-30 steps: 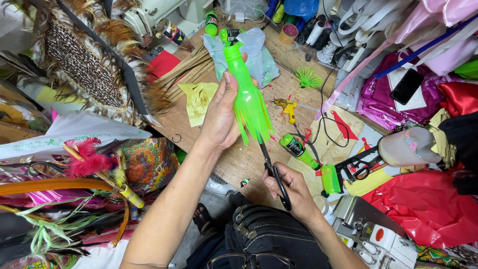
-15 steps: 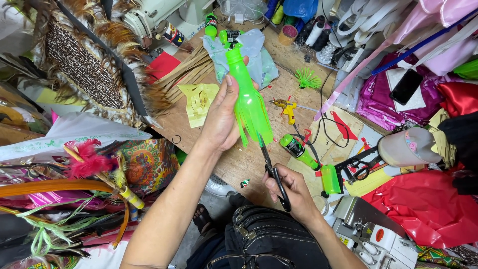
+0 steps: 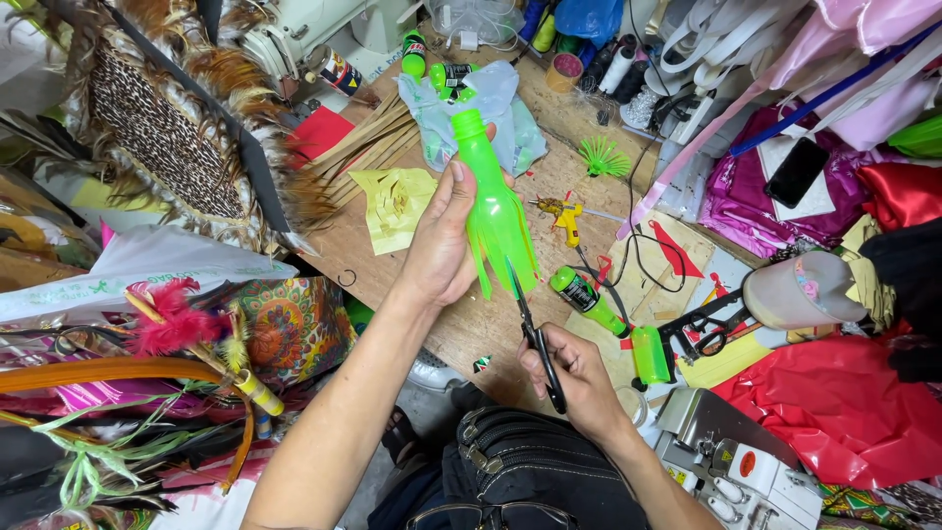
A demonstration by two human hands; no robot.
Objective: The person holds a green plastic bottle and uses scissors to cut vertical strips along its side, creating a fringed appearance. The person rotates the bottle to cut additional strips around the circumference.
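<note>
green bottle [image 3: 494,211] in left hand [image 3: 444,240], scissors [image 3: 535,339] in right hand [image 3: 574,378].

Green plastic bottle [image 3: 494,211]: translucent bright green, bottom removed, body slit lengthwise into long narrow strips that hang and splay toward the viewer. Neck end points away, cap end uppermost in view. Held above the table, tilted slightly, gripped around its upper body.

Scissors [image 3: 535,339]: black handles, dark slim blades. Held below the bottle, blades pointing up and away, tips set among the lower ends of the cut strips.
</note>
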